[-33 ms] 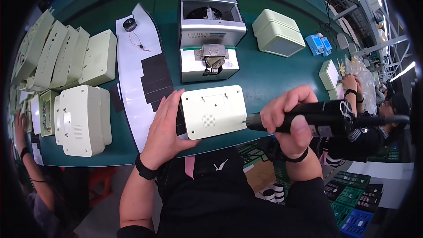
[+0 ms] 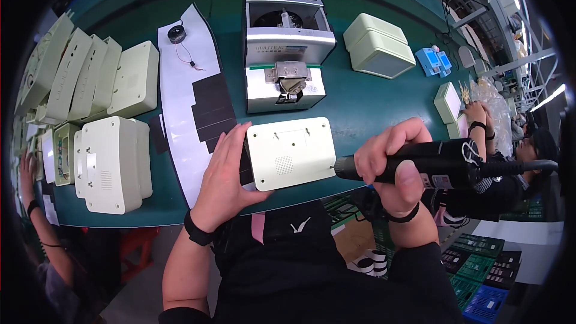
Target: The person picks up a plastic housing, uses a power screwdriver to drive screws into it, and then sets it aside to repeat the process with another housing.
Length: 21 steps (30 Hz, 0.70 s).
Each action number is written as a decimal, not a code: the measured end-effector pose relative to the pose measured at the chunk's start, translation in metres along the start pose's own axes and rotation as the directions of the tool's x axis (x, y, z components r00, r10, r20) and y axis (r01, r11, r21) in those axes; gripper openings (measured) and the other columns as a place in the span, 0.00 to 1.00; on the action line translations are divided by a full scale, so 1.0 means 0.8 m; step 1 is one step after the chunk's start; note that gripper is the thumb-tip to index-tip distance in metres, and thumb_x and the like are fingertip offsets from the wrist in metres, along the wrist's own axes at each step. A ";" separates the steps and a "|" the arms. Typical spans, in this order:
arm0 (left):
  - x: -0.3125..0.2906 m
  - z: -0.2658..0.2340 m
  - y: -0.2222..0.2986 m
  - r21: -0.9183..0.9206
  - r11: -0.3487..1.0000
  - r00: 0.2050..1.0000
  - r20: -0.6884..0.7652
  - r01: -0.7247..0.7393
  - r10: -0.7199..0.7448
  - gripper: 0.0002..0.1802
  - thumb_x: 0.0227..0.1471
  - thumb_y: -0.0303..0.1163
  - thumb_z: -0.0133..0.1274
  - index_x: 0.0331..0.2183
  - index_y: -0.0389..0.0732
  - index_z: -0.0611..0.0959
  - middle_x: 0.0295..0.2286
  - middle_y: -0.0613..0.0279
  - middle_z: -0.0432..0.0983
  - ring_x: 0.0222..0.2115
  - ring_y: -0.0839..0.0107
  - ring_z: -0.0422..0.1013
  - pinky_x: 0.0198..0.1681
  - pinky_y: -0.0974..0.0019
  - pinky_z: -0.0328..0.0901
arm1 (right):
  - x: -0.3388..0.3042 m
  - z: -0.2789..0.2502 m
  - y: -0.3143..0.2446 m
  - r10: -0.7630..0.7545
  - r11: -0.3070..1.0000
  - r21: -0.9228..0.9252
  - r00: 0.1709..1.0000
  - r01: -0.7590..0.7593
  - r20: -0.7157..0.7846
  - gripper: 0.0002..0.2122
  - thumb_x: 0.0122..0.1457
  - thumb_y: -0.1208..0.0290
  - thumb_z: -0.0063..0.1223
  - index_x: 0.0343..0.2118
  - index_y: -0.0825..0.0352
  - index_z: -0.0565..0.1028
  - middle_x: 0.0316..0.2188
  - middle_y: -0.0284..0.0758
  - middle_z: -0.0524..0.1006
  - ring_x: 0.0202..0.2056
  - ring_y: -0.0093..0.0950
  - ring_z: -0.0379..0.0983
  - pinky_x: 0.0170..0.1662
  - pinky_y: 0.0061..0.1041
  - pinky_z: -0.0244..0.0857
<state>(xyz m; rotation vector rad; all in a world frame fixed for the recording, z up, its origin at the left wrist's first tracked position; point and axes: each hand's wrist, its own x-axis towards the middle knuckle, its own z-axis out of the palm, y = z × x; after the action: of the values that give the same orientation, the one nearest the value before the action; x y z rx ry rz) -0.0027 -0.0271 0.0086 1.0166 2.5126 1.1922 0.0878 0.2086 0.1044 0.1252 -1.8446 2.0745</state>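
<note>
A pale green plastic case [image 2: 292, 151] lies flat on the table in front of me, its face with corner screw holes, keyhole slots and a speaker grille turned up. My left hand [image 2: 225, 174] steadies it, fingers along the left edge and thumb at the near left corner. My right hand [image 2: 393, 165] is wrapped round a black corded electric screwdriver [image 2: 435, 162], held nearly level. Its bit points left and meets the case at the lower right corner; whether it sits in the screw hole cannot be made out.
Behind the case stands a grey and white screw feeder [image 2: 288, 48]. Similar cases [image 2: 117, 162] are stacked at left, beside a white sheet [image 2: 186, 108] bearing a small round speaker [image 2: 176, 34]. More cases [image 2: 379, 48] and a blue device [image 2: 433, 61] stand right. Co-workers' arms [image 2: 478, 120] show at both sides.
</note>
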 end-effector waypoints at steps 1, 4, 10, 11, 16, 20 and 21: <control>0.001 0.000 -0.001 -0.001 1.000 1.000 -0.002 0.002 -0.002 0.60 0.30 0.36 0.74 0.62 0.37 0.58 0.56 0.45 0.64 0.60 0.48 0.60 0.66 0.48 0.51 | 0.000 0.000 0.001 0.001 1.000 0.007 1.000 -0.001 0.004 0.19 0.57 0.57 0.58 0.36 0.64 0.61 0.20 0.33 0.67 0.17 0.24 0.63 0.23 0.25 0.61; 0.001 -0.002 -0.002 -0.002 1.000 1.000 -0.002 0.003 -0.003 0.60 0.30 0.35 0.74 0.62 0.37 0.58 0.56 0.45 0.64 0.60 0.48 0.60 0.66 0.47 0.51 | 0.001 0.000 0.005 0.000 1.000 0.018 1.000 -0.001 0.014 0.19 0.57 0.57 0.58 0.35 0.64 0.61 0.20 0.33 0.67 0.17 0.24 0.64 0.22 0.25 0.61; 0.000 0.000 0.002 -0.009 1.000 1.000 -0.019 -0.001 0.001 0.60 0.30 0.35 0.74 0.62 0.37 0.58 0.56 0.46 0.65 0.58 0.47 0.61 0.66 0.49 0.51 | 0.011 -0.003 -0.004 -0.035 0.999 -0.022 0.999 0.036 0.033 0.18 0.58 0.57 0.56 0.37 0.65 0.63 0.20 0.33 0.67 0.17 0.24 0.64 0.22 0.25 0.61; -0.001 0.000 0.001 0.002 1.000 0.999 -0.034 -0.009 0.009 0.60 0.29 0.36 0.74 0.62 0.38 0.59 0.55 0.46 0.66 0.57 0.47 0.63 0.66 0.50 0.52 | 0.015 -0.003 -0.006 -0.040 0.998 -0.043 0.998 0.042 0.049 0.18 0.59 0.56 0.55 0.38 0.66 0.63 0.20 0.33 0.67 0.17 0.24 0.64 0.22 0.26 0.61; -0.009 -0.027 0.029 -0.189 0.977 0.995 0.043 0.099 -0.093 0.55 0.36 0.41 0.72 0.61 0.37 0.61 0.52 0.45 0.69 0.54 0.47 0.66 0.65 0.48 0.52 | 0.045 -0.026 -0.084 -0.195 0.959 0.197 0.978 0.206 -0.074 0.16 0.62 0.58 0.49 0.40 0.67 0.65 0.21 0.34 0.69 0.16 0.23 0.64 0.23 0.27 0.64; 0.001 -0.049 0.040 -0.010 0.965 0.939 0.231 0.262 -0.253 0.46 0.42 0.39 0.69 0.59 0.37 0.65 0.50 0.46 0.72 0.50 0.48 0.70 0.62 0.51 0.57 | 0.030 -0.033 -0.094 -0.256 0.948 0.157 0.956 0.277 -0.144 0.17 0.63 0.55 0.46 0.39 0.66 0.64 0.20 0.32 0.67 0.15 0.22 0.62 0.22 0.26 0.62; 0.003 -0.050 0.040 0.005 0.966 0.942 0.220 0.257 -0.252 0.46 0.42 0.39 0.69 0.59 0.37 0.65 0.50 0.46 0.72 0.50 0.48 0.70 0.62 0.51 0.57 | 0.028 -0.035 -0.091 -0.264 0.947 0.151 0.954 0.285 -0.146 0.17 0.63 0.54 0.45 0.39 0.66 0.64 0.20 0.31 0.66 0.14 0.22 0.61 0.21 0.25 0.61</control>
<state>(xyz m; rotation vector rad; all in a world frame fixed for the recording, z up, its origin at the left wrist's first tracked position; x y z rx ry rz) -0.0053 -0.0362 0.0593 0.7419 2.3633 0.9753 0.0955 0.2465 0.1759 0.2750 -1.4819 1.9915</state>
